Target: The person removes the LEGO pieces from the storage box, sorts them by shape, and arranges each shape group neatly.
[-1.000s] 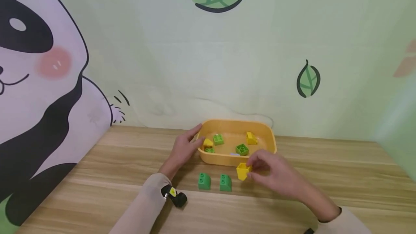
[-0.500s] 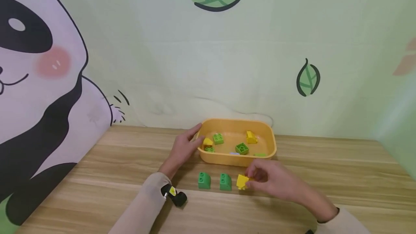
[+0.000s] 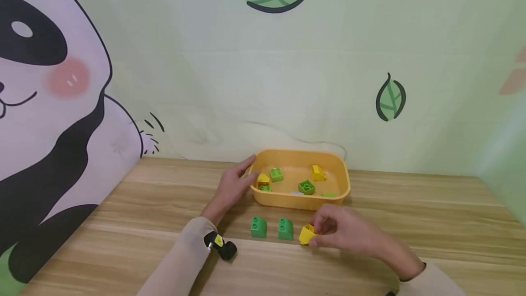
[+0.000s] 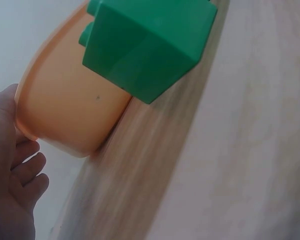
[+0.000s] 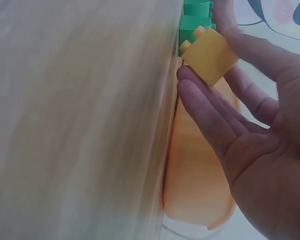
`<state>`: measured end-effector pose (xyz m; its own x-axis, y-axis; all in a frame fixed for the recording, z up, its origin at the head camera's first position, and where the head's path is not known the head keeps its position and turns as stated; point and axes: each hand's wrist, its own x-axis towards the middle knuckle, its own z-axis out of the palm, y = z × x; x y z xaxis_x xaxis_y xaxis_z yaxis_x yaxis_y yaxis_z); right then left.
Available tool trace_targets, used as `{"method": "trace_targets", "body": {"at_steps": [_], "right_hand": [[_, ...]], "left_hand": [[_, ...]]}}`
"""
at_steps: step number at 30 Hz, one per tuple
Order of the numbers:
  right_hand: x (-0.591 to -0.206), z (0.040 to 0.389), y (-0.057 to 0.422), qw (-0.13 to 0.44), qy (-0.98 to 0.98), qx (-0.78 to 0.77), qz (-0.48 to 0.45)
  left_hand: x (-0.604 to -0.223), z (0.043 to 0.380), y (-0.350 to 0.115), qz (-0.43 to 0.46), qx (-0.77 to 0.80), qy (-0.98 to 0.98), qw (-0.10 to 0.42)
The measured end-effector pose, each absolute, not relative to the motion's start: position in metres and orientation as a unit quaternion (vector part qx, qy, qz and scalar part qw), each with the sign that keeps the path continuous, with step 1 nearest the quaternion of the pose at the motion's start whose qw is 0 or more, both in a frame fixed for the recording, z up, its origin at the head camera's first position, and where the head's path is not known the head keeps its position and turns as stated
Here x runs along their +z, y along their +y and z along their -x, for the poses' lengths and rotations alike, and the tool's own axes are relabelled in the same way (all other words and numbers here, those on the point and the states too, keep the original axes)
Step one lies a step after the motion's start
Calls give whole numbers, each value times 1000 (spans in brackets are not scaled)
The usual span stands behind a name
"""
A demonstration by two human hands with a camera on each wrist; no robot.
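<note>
My right hand (image 3: pixel 349 229) pinches a yellow toy building brick (image 3: pixel 307 235) between thumb and fingers, close over the table. In the right wrist view the brick (image 5: pixel 210 56) is tilted, with its studs angled down toward the tabletop. Left of it, two green bricks with curved sides, one nearer (image 3: pixel 285 229) and one farther left (image 3: pixel 258 227), stand side by side on the wood. My left hand (image 3: pixel 233 188) grips the left end of an orange plastic tub (image 3: pixel 300 201), thumb over the rim and fingers outside, as the left wrist view shows of the hand (image 4: pixel 12 165).
Inside the tub lie a yellow brick (image 3: pixel 318 173), a light green brick (image 3: pixel 276 175), a darker green upturned one (image 3: pixel 306 187) and several others partly hidden by the wall. Behind the wooden table (image 3: pixel 164 223) rises a cloth backdrop (image 3: pixel 197 81) printed with a panda and leaves.
My right hand has brought the yellow brick down and toward me, in front of the tub and beside the green bricks, turning it in the fingers. The left hand stays on the tub.
</note>
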<state>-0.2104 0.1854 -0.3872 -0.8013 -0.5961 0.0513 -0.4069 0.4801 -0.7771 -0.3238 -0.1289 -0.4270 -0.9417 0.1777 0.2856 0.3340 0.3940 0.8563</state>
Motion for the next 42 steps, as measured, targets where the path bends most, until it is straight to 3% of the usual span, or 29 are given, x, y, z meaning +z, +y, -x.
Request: {"method": "trace_targets", "body": {"at_steps": [10,20,42], "right_hand": [[-389,212,187,129,863,-412,262],[-391,214,190,114,860,-399,296],[-396,218,197,156,836,-454,265]], "left_hand": [[-425,325,-128,155,-529,-831,72],[-426,324,-127,154,-526,-833,73],[-426,323,-127,149,-523,-836,73]]}}
